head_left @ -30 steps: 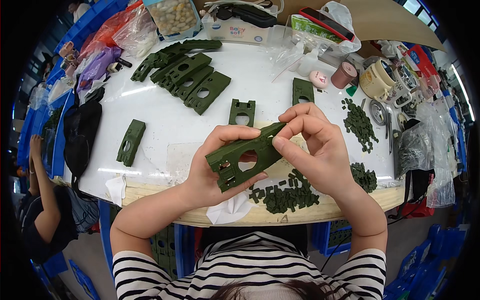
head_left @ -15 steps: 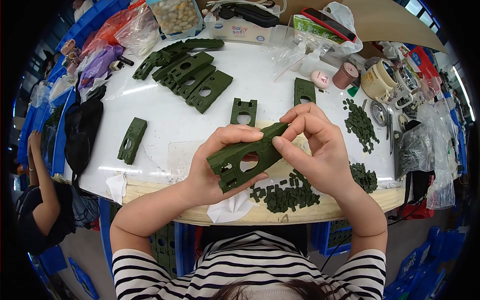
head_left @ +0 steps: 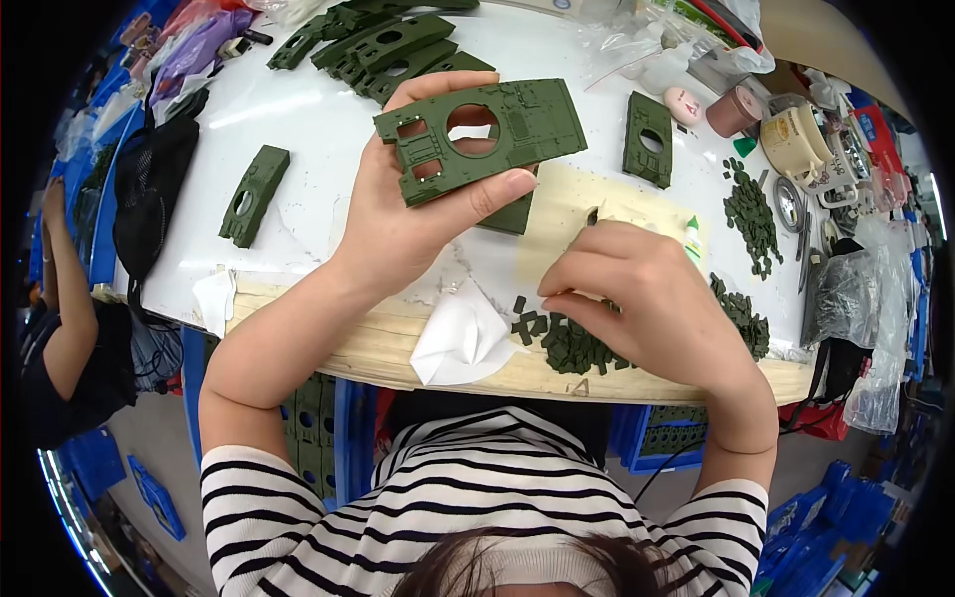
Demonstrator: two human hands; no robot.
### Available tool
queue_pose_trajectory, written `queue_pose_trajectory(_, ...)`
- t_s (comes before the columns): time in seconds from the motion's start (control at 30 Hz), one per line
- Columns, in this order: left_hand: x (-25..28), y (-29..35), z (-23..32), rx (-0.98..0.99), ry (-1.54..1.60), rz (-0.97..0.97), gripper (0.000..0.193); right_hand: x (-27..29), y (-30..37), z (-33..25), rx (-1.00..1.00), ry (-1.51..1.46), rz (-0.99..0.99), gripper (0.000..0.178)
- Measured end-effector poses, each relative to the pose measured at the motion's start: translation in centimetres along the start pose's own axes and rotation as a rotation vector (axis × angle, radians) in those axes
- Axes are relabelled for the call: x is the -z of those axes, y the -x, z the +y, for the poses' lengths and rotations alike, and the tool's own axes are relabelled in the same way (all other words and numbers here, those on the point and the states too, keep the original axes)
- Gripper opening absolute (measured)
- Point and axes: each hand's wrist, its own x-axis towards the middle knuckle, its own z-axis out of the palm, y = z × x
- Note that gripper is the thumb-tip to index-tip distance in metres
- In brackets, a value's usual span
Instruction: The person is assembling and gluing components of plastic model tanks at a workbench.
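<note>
My left hand grips a dark green plastic toy tank hull, raised above the table with its round opening facing up. Its thumb lies along the near edge; the other fingers are mostly behind the part. Lower and to the right, my right hand is curled with thumb and index fingertip close together, over a pile of small green plastic pieces. Whatever sits between those fingertips is hidden. Partly covered by the held hull, another green hull lies on the table.
Stacked hulls lie at the far left, single ones at left and right. More small pieces are heaped at right, near a cream mug. Folded white paper rests at the front edge; a small green-and-white bottle is behind my right hand.
My left hand has lifted the hull away and turned it more level. My right hand has let go of the hull and moved down to the small pieces. The view has shifted.
</note>
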Motion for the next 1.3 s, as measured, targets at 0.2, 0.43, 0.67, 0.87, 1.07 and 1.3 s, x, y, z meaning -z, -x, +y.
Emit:
queue_pose_trajectory(0.2,-0.1,0.0,-0.3,-0.021,0.028,-0.03,0.063,-2.7,-0.3,0.4,0.111,0.213,-0.072,0.009)
queue_pose_trajectory(0.43,-0.6,0.2,-0.1,-0.004,0.087,-0.039,0.061,-3.7,-0.6,0.2,0.089,0.241,-0.132,0.013)
queue_pose_trajectory(0.67,-0.6,0.3,-0.1,0.04,0.119,-0.003,0.058,-3.6,-0.7,-0.8,0.083,0.208,-0.174,0.017)
queue_pose_trajectory(0.87,-0.6,0.2,0.0,0.082,0.131,-0.034,0.059,-2.1,-0.2,-0.9,0.136,0.069,-0.076,0.022)
queue_pose_trajectory(1.07,-0.1,0.5,0.6,0.152,0.173,-0.173,0.064,3.0,-0.2,-0.6,0.224,-0.118,0.356,0.021)
queue_pose_trajectory(1.3,-0.6,0.5,0.8,0.293,0.426,-0.306,0.074,2.9,0.2,0.1,-0.079,-0.651,0.548,0.014)
